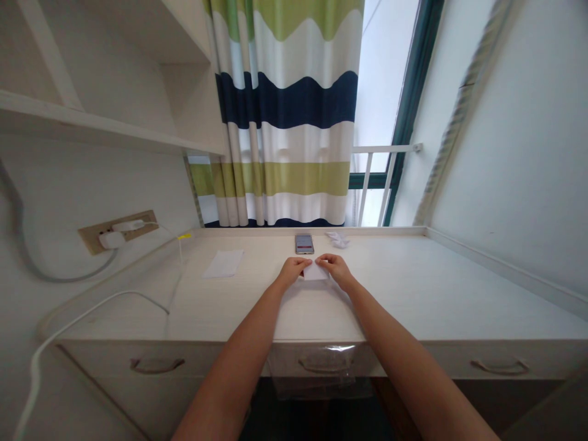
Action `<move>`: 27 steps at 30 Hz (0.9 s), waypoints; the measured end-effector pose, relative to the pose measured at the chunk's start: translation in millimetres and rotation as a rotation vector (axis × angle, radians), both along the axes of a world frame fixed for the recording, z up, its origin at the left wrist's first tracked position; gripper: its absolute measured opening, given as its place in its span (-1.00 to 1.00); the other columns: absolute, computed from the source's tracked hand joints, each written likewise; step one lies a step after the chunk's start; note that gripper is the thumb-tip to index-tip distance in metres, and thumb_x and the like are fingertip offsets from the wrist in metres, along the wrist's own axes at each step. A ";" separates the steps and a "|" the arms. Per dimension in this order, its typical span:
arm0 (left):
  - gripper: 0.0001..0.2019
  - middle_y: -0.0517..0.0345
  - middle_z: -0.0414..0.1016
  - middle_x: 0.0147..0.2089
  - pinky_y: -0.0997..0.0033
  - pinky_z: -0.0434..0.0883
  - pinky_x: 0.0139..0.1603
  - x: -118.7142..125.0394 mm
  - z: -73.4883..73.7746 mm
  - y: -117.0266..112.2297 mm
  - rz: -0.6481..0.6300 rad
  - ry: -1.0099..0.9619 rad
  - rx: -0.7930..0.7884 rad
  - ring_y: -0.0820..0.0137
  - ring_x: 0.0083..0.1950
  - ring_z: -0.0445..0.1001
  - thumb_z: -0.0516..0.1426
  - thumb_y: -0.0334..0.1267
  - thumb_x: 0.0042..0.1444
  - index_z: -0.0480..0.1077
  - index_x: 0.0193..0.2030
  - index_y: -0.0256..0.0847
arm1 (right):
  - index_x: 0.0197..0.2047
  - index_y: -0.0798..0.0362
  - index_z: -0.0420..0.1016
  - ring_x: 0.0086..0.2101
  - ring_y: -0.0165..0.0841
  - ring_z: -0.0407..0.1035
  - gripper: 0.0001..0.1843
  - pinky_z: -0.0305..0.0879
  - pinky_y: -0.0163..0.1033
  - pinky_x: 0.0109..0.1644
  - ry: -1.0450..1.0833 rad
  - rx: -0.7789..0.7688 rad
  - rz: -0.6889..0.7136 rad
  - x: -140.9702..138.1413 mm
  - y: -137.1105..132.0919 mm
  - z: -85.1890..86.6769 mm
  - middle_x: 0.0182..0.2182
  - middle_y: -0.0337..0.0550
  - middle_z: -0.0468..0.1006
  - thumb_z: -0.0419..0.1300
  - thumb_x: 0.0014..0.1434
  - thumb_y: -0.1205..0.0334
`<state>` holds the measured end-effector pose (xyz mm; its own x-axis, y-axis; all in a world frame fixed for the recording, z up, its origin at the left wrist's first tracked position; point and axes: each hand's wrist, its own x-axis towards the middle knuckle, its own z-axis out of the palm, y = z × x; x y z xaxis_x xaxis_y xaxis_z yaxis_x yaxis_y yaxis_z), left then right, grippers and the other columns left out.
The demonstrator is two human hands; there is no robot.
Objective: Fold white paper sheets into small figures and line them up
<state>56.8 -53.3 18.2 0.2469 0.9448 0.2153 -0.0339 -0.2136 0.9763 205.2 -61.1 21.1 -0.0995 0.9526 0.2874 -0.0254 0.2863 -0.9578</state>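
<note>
Far left, a white cable runs from a wall socket (118, 233) and down past the table (239, 312). On the table's left side lies a flat sheet of paper (223, 263), well apart from the hands. Next comes the left hand (291, 271), fingers closed and curled over the left edge of a folded white paper (316, 271). That paper sits near the table's middle, between both hands, and looks like a small, thin piece. The right hand (337, 271) is closed on it too, fingers pinching at the top right, though the exact grip is partly hidden. It looks light and soft, likely to crease easily and maybe slide on the smooth tabletop, so its edges and corners seem the best places to hold. Just past the fingertips lies a phone (304, 244), and to its right a small crumpled bit of white paper (337, 239). Below, the table has three closed drawers — contents hidden — with a clear plastic bag (316, 367) hanging over the front of the middle one, apparently empty. Its handle (324, 366) shows through the plastic.
</note>
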 end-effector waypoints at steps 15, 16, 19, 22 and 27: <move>-0.73 0.17 0.36 -0.58 0.52 0.29 -0.58 -2.2 3.0 0.6 0.103 -0.059 0.025 0.52 -0.57 0.31 0.14 -0.14 -0.18 0.41 -0.49 -0.37 | -0.66 0.11 0.29 -0.64 -0.55 0.05 -0.70 -0.07 -0.38 -0.56 0.081 0.005 -0.035 3.7 6.8 -3.8 -0.72 -0.37 0.20 0.22 -0.24 0.05; -0.73 0.16 0.36 -0.58 0.52 0.29 -0.59 -2.0 2.9 0.4 0.094 -0.053 0.023 0.51 -0.57 0.32 0.13 -0.13 -0.17 0.41 -0.48 -0.37 | -0.65 0.11 0.29 -0.64 -0.55 0.05 -0.71 -0.07 -0.39 -0.56 0.078 -0.001 -0.029 3.8 7.0 -4.0 -0.72 -0.37 0.20 0.22 -0.25 0.05; -0.73 0.16 0.37 -0.56 0.51 0.30 -0.57 -1.8 2.3 1.0 0.089 -0.022 0.039 0.50 -0.54 0.33 0.13 -0.13 -0.17 0.42 -0.48 -0.37 | -0.64 0.11 0.30 -0.64 -0.55 0.05 -0.71 -0.06 -0.39 -0.56 0.069 -0.006 -0.014 3.0 6.4 -3.9 -0.71 -0.36 0.21 0.22 -0.25 0.05; -0.73 0.16 0.37 -0.57 0.53 0.29 -0.56 -2.2 1.6 2.6 0.128 0.002 0.069 0.51 -0.54 0.31 0.14 -0.14 -0.18 0.42 -0.47 -0.37 | -0.60 0.10 0.33 -0.62 -0.52 0.11 -0.70 0.01 -0.37 -0.53 0.085 -0.023 -0.006 1.6 5.3 -3.2 -0.68 -0.33 0.26 0.18 -0.22 0.01; -0.70 0.17 0.37 -0.57 0.55 0.27 -0.56 -1.5 0.2 1.2 0.103 0.019 0.064 0.51 -0.53 0.30 0.14 -0.10 -0.20 0.40 -0.49 -0.36 | -0.68 0.10 0.26 -0.65 -0.52 0.04 -0.68 -0.07 -0.36 -0.57 0.007 0.001 -0.071 2.3 3.7 -2.1 -0.75 -0.35 0.19 0.13 -0.19 0.01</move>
<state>55.3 -52.1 18.4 0.1541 0.9499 0.2721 0.0102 -0.2769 0.9609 207.5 -57.4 19.0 -0.0296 0.9569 0.2888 -0.0118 0.2885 -0.9574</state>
